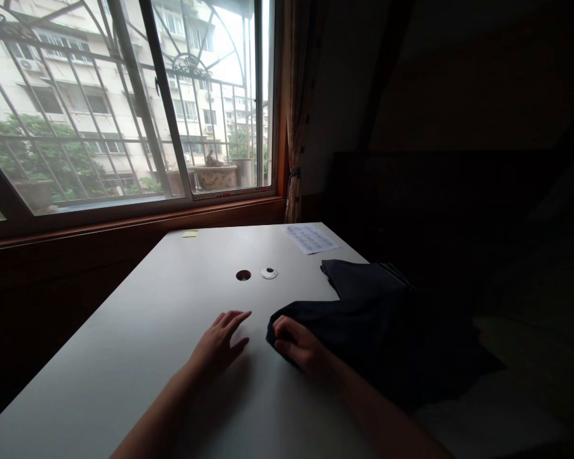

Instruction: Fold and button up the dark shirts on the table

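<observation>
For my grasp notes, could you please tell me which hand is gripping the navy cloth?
The right hand, closed on the navy cloth; the left hand is open and apart from it.

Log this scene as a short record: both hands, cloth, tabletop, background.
Left hand: open, fingers spread, apart from the cloth
Right hand: fingers closed on the left end of the dark cloth
Cloth extent: table's right side, running into shadow; number of pieces unclear
Table: white, with round hole, white disc, printed sheet, yellow note
Background: window, curtain
</observation>
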`<state>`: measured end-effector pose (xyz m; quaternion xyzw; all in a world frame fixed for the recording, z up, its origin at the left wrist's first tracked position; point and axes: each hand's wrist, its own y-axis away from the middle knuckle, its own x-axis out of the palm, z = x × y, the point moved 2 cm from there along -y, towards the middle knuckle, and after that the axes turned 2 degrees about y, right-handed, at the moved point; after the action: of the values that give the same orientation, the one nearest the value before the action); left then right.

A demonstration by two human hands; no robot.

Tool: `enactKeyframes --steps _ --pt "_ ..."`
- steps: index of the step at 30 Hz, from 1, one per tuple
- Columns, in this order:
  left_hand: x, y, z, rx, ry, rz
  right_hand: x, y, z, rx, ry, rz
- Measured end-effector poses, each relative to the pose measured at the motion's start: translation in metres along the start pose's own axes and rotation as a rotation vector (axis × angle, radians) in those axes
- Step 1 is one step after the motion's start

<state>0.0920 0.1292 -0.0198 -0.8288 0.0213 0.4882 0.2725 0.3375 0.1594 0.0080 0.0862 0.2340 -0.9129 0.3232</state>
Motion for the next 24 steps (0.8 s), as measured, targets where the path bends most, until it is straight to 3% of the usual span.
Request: enactKeyframes --steps 3,7,11,16,19,24 --pt "0.003 0.001 -0.009 0.051 0.069 0.068 0.018 0.006 0.007 0.181 -0.399 0.143" --pt "0.009 -0.002 -0.029 0.116 0.197 0.111 0.021 0.012 0.008 0.358 -0.727 0.269" --pt "0.018 -0.008 -0.050 0.090 0.297 0.128 0.022 0.015 0.007 0.426 -0.859 0.425" --pt "0.020 -0.011 -0.059 -0.010 0.361 0.143 0.031 0.016 0.009 0.509 -0.846 0.670" --pt "0.013 -0.011 -0.053 -0.071 0.331 0.024 0.025 0.013 0.016 0.480 -0.807 0.609" --pt "-0.016 -0.003 -0.038 -0.197 0.332 -0.405 -0.004 0.011 0.026 0.363 -0.381 0.422"
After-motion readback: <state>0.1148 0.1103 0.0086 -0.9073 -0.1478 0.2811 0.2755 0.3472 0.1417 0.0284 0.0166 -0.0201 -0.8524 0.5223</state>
